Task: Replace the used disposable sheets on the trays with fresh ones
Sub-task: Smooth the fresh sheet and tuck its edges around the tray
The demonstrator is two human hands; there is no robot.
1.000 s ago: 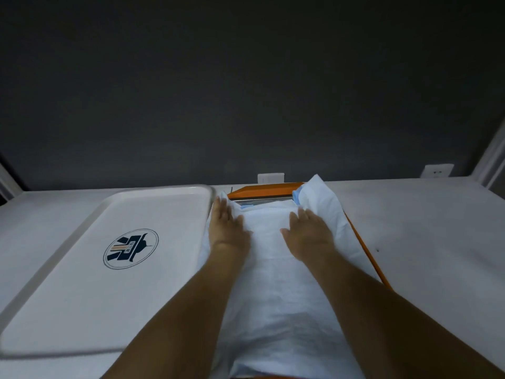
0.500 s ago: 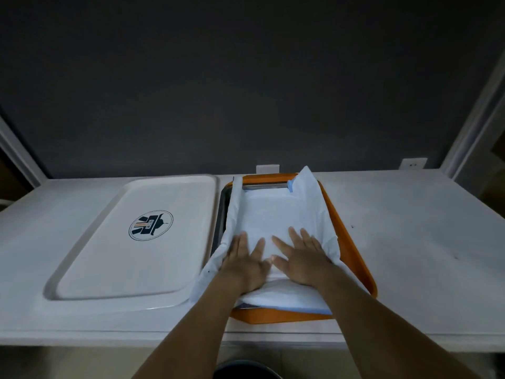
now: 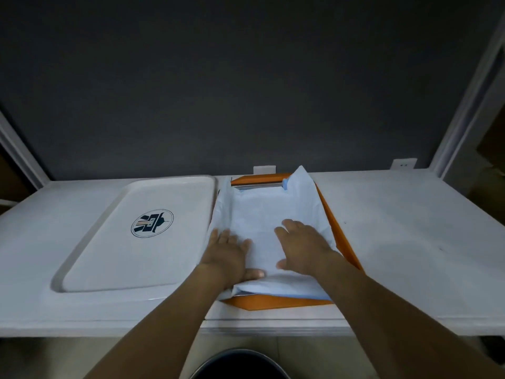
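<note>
Disposable sheet (image 3: 262, 212): it lies spread in the orange tray (image 3: 273, 303), directly under both of your hands. Your left hand (image 3: 228, 255) lies palm down with straight fingers and presses the sheet beside its raised left edge; it grips nothing. Your right hand (image 3: 303, 246) lies palm down close beside it, apart from it, with fingers spread and straight, and presses the middle of the sheet; it grips nothing either.

Beyond your fingertips the sheet runs to the far end of the tray. There its right corner stands up, and a strip of metal rim (image 3: 257, 186) shows uncovered. Under your wrists the near edge of the sheet folds over and shows a blue underside above the orange rim.

The white tray (image 3: 109, 255) with a round emblem (image 3: 152, 227) lies just left of your left hand on the white table (image 3: 410, 242). A dark round container (image 3: 240, 363) sits between your forearms, below the table edge.
</note>
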